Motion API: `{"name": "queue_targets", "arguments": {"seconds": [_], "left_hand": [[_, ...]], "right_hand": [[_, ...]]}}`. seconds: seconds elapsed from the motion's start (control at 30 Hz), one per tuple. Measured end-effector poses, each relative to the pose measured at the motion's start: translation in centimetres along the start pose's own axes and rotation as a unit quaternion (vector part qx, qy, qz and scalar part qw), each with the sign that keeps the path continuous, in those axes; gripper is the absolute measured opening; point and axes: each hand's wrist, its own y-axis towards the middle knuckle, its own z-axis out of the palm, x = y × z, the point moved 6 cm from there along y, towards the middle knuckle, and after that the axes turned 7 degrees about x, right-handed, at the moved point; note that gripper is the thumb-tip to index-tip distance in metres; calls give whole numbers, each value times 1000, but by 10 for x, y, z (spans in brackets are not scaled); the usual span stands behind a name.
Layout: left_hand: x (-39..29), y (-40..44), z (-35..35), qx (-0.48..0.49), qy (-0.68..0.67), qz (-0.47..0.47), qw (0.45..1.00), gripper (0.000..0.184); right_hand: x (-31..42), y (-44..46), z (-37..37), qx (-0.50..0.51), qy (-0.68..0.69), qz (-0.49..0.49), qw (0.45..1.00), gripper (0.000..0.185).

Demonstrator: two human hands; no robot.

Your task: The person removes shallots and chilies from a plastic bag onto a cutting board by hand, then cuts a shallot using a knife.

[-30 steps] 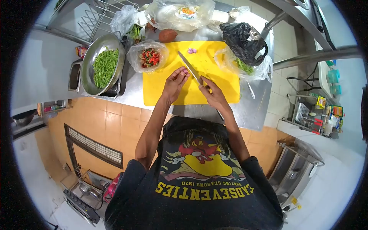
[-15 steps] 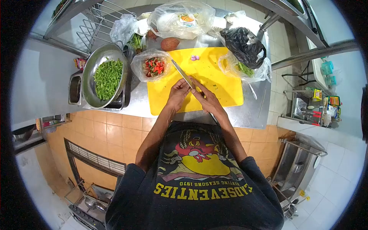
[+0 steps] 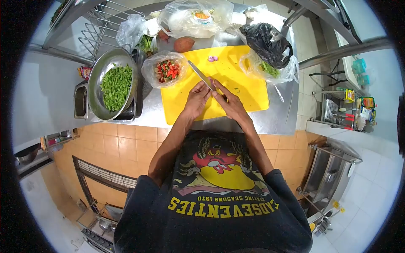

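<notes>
A knife [image 3: 200, 75] points up and to the left over the yellow cutting board [image 3: 179, 105]. My right hand [image 3: 229, 103] is closed around its dark handle. Beside the blade, my left hand [image 3: 197, 100] has its fingers pinched together, close to the right fingertips. Whatever lies between them is too small and covered to name. Two small purple pieces, like peeled shallots [image 3: 213, 58], rest on the board beyond the knife tip. Small dark scraps are scattered over the board. A plastic bag of chopped red and green vegetables [image 3: 168, 71] sits at the board's left edge.
A large pan [image 3: 96, 103] of cut green beans stands left. Behind the board are a brown tuber [image 3: 184, 44] and a clear plastic bag [image 3: 195, 19]. A black bag [image 3: 266, 44] and leafy greens [image 3: 269, 68] lie right, near a small white-handled utensil [image 3: 279, 93].
The view has shifted slightly. The knife blade has turned a little, and my hands stay close together in nearly the same place over the board. The purple pieces remain where they were.
</notes>
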Motion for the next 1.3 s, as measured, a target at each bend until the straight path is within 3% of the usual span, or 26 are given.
{"name": "queue_targets", "arguments": {"seconds": [0.17,0.27,0.53,0.67,0.73,0.83,1.07,1.13,1.23,1.3], "left_hand": [[1,-1,2,0,19,-28,999,33],[4,0,-2,-4,8,-41,999,34],[-1,-4,8,7,16,-34,999,29],[-3,-4,5,12,51,-27,998,30],[-3,-4,1,8,62,-25,998,30],[-1,-5,1,12,48,-16,999,29],[1,-6,-2,-10,46,15,999,29],[2,-6,-2,-29,56,12,998,29],[2,-6,-2,-39,66,29,997,30],[1,-6,-4,-39,87,47,994,31]], "right_hand": [[-2,1,-4,-12,-45,-24,999,59],[-1,-4,-3,30,-12,42,999,61],[-11,6,-2,-32,-64,-79,994,60],[-16,8,-1,-27,-54,-80,995,59],[-8,7,-2,-62,-63,-146,985,58],[-12,8,1,-29,-39,-82,995,57],[-11,11,10,-37,-17,-86,995,56],[-8,11,10,-85,-21,-163,983,55],[-15,14,13,-43,-5,-91,995,54],[-13,14,14,-61,-3,-119,991,53]]}}
